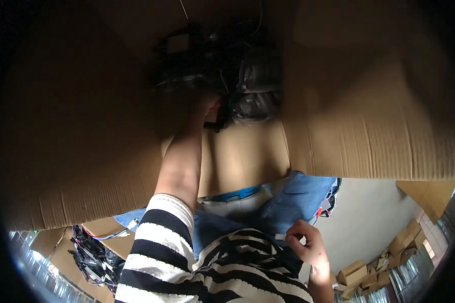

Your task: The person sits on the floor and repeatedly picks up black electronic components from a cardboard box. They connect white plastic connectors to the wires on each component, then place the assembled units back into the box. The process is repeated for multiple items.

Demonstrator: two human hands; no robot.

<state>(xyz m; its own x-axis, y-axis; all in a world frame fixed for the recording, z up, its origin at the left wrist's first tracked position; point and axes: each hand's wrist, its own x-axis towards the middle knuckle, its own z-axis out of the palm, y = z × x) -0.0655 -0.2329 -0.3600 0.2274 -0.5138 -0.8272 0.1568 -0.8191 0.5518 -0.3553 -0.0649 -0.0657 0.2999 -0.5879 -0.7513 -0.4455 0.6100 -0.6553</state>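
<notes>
My left arm reaches down into a large cardboard box. Deep in its shadow, my left hand is beside a small dark piece; the fingers are too dark to show whether they grip it. Close by lie dark bundles in clear plastic wrap, and farther in is a heap of black parts with thin wires. In front of my striped shirt, my right hand is closed in a pinch. A small white piece sticks out at its fingertips; its kind cannot be made out.
Wide box flaps spread left and right. At lower left, black cables with coloured wires fill another carton. Red and black wires show past my right knee. Opened cartons are piled on the floor at lower right.
</notes>
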